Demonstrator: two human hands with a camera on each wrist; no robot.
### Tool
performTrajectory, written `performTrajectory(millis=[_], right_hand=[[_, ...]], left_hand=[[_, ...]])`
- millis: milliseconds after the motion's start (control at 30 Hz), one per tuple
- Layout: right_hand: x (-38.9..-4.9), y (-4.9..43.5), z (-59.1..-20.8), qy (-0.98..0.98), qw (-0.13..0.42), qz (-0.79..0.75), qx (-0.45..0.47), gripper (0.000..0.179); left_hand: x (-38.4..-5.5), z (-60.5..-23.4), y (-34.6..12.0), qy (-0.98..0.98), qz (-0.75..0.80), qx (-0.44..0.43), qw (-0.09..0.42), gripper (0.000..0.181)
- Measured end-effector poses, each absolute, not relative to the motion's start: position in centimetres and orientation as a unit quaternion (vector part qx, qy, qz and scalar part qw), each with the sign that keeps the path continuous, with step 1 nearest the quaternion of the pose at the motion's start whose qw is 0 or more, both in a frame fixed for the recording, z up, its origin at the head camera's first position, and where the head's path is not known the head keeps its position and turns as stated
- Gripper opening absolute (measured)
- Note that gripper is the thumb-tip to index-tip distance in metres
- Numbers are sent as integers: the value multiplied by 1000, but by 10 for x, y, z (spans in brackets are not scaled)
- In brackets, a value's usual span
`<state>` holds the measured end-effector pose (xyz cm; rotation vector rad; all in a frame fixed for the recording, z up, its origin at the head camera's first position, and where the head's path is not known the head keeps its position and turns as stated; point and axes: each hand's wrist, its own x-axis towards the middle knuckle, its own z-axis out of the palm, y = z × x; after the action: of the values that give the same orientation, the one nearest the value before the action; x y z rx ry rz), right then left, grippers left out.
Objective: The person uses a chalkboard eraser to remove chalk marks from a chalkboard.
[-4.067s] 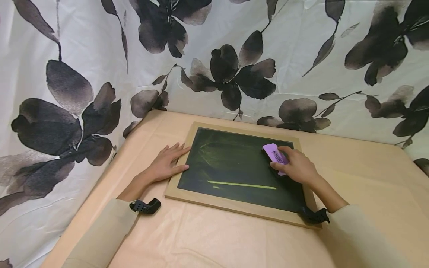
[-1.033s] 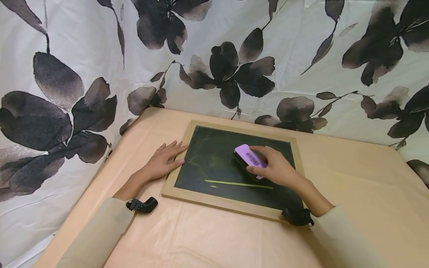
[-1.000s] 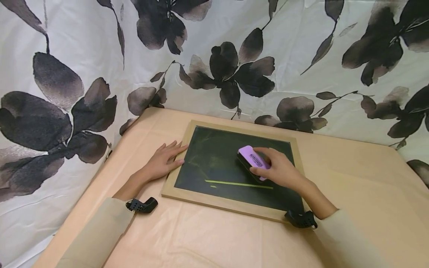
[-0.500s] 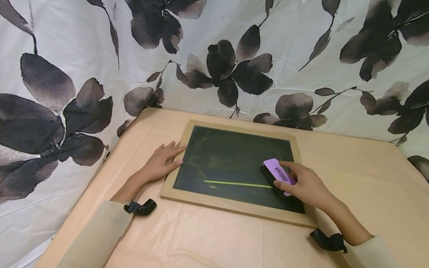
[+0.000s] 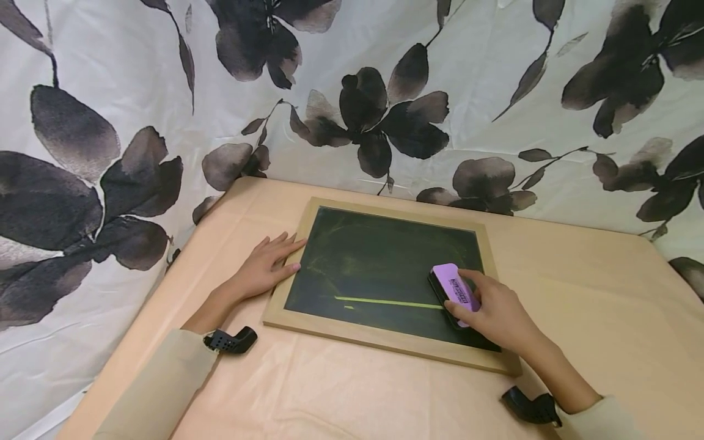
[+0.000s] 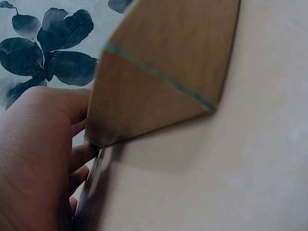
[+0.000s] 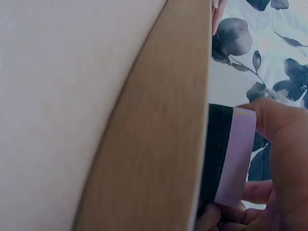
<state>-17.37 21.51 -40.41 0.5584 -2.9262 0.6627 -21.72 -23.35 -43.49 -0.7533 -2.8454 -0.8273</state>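
A wood-framed chalkboard (image 5: pixel 379 275) lies on the table, with a yellow chalk line (image 5: pixel 385 301), a short dash below it and faint yellow smears. The left hand (image 5: pixel 264 266) rests with extended fingers on the board's left edge; the left wrist view shows that hand (image 6: pixel 36 154) at the wooden underside (image 6: pixel 159 91). On the lower right of the board, the right hand (image 5: pixel 503 311) grips a purple chalkboard eraser (image 5: pixel 448 278) with a black felt base, over the line's right end. The right wrist view shows the eraser (image 7: pixel 236 159) between thumb and fingers, felt against the board.
A peach cloth (image 5: pixel 352 391) covers the table around the board. Behind and to the left hangs a white curtain (image 5: pixel 308 55) with dark flowers. Black wrist cameras sit on both wrists, the right one (image 5: pixel 530 406) just off the board's lower right corner.
The eraser has gone from the upper right to the board's middle, then to the lower right, now shifting slightly down. Yellow smears have spread into faint arcs. The left hand stays put.
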Motion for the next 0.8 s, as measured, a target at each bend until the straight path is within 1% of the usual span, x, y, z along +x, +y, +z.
performTrajectory(millis=[200,467,800], right_hand=[[-171,209,-403,-959,63,210,181,69],[-172,195,-402,-956,68,209,194,66],[-175,164,-403,-951,73,220,203,66]], left_hand=[[-218,-434,-232,-930,-271,-245,41,58],[-218,-432,-230,-930,-274,-241,39,58],[-217,-432,-230,-931,-278,-234,36,59]])
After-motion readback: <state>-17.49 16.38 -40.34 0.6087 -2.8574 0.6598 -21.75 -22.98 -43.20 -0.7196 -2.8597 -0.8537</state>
